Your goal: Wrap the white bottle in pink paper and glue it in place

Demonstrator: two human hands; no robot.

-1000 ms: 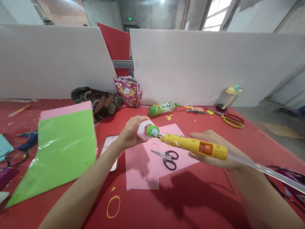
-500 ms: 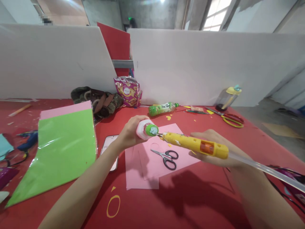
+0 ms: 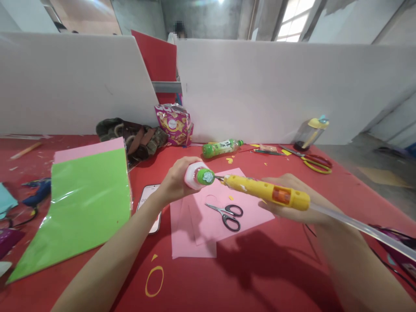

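left grip point(image 3: 177, 178) wrapped round white plastic bottle point(image 3: 192, 176), above pink paper point(image 3: 195, 249); right grip point(image 3: 292, 182), partly hidden, apparently closed round yellow plastic glue gun point(image 3: 253, 186). advised: bottle steady, metal nozzle point(image 3: 220, 177) close to green cap point(image 3: 200, 177).

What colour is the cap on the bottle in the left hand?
The cap is green, with pale blue material on top; head view shows it best.

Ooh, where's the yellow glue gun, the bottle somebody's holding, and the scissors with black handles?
Yellow glue gun point(image 3: 258, 189): head camera view, on the middle of its body.
Held bottle point(image 3: 193, 176): head camera view, on its pale side.
Black-handled scissors point(image 3: 222, 211): head camera view, where blades meet handles.
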